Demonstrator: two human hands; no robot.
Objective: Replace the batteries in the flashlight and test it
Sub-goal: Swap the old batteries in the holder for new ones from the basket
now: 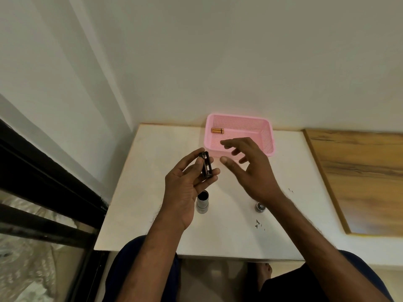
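**Filling the battery holder**

We hold the black battery holder (pixel 206 165) in our left hand (pixel 185 182), above the white table (pixel 152 192). Our fingers and thumb pinch it along its sides, and it stands almost upright. Its slots look empty, but it is too dark to be sure.

Just below it, the flashlight body (pixel 202 202) stands on the table with its open end up. The tail cap (pixel 260 207) sits well apart, to the right.

Our right hand (pixel 250 168) is spread wide and holds nothing. It hangs over the near edge of the pink basket (pixel 267 136). At the far side of the basket lie gold batteries (pixel 217 130), side by side.

We think the next job is to pick up one battery. We should take one at a time. We should keep the holder steady and turn an open slot up. Then we match the flat end to the spring and push until the battery sits snug.
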